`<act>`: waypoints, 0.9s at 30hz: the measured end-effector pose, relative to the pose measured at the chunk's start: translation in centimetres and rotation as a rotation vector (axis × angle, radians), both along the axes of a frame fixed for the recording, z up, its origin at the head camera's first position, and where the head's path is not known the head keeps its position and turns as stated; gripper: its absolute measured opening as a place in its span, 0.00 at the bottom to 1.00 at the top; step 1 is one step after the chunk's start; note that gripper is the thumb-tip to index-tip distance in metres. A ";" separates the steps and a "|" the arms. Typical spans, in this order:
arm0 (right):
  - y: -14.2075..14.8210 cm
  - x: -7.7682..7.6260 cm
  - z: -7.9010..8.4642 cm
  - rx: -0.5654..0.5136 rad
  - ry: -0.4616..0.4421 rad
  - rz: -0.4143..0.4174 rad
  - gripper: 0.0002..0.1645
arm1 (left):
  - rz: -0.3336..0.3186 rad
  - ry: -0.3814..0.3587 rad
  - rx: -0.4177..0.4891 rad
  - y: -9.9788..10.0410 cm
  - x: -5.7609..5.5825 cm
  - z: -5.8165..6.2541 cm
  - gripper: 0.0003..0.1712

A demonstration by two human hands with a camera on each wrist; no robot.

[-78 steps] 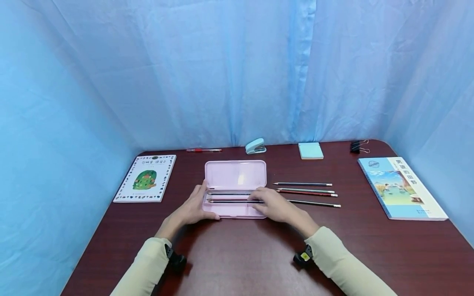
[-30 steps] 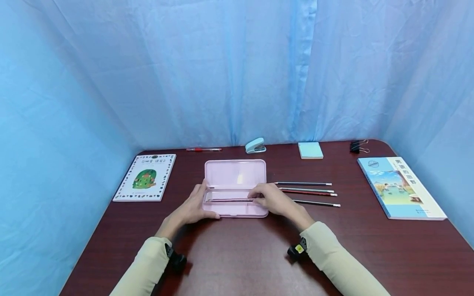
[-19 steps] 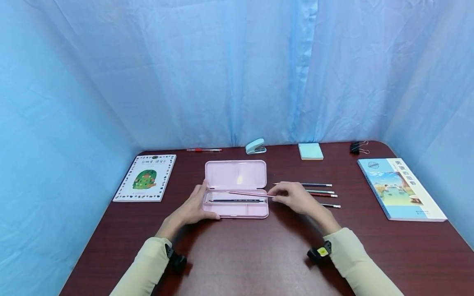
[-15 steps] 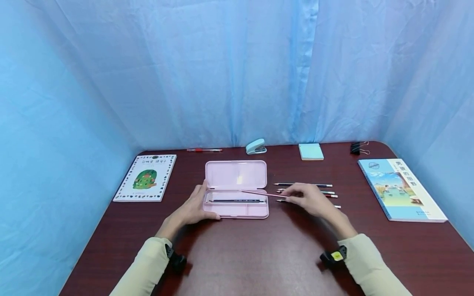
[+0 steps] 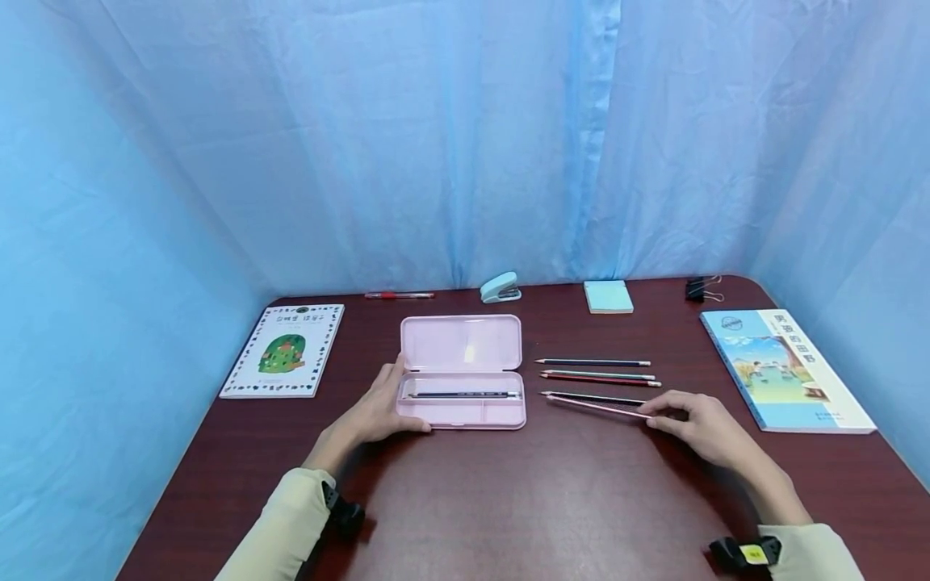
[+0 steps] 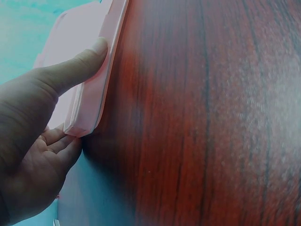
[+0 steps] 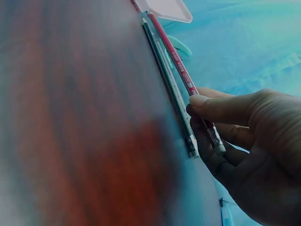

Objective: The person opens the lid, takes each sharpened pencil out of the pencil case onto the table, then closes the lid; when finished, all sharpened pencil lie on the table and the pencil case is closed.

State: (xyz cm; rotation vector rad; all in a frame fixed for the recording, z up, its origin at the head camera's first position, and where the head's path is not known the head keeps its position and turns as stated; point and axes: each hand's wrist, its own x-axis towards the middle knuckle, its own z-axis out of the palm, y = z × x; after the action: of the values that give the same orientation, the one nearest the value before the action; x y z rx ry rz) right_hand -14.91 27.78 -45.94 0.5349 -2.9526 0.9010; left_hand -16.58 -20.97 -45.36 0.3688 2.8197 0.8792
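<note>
A pink pencil case [image 5: 461, 414] lies with its lid up at the middle of the table. One dark pencil [image 5: 465, 394] rests in its long compartment. My left hand [image 5: 370, 407] holds the case's left end, thumb over the front wall [image 6: 94, 101] and fingers around the side. To the right, my right hand [image 5: 701, 424] pinches a red pencil [image 7: 171, 49] near its eraser end, thumb against fingers. That pencil slants beside a dark pencil [image 5: 596, 398] on the table; whether its tip touches the table I cannot tell.
Behind the held pencil lie a red-and-black pencil [image 5: 617, 380], a light green one [image 5: 610, 374] and a dark one [image 5: 592, 362]. A stapler [image 5: 500, 288], red pen [image 5: 400, 295], sticky notes [image 5: 609, 297] and binder clip [image 5: 697, 290] line the back. Books [image 5: 283, 351] flank both sides.
My right hand has lifted the red pencil out of the case and carried it right, then down toward the table's pencils. The dark pencil in the case is uncovered. The left hand stays put.
</note>
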 end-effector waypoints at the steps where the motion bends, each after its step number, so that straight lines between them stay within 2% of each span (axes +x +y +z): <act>1: 0.1 0.1 -0.1 0.002 -0.001 0.003 0.08 | 0.000 0.003 0.001 0.0 0.0 0.0 0.73; 20: -0.3 0.2 -1.6 -0.007 0.147 -0.024 0.13 | -0.006 0.023 0.004 0.0 0.0 -0.1 0.73; 27: -0.9 0.5 -1.1 0.009 0.195 -0.010 0.13 | -0.009 0.025 -0.005 0.0 0.0 -0.2 0.74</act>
State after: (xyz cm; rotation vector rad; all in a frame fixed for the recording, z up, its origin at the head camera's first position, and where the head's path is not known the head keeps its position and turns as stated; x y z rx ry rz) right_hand -14.45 26.87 -47.07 0.5719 -2.7830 0.7863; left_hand -16.62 -20.99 -45.60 0.3943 2.8406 0.8717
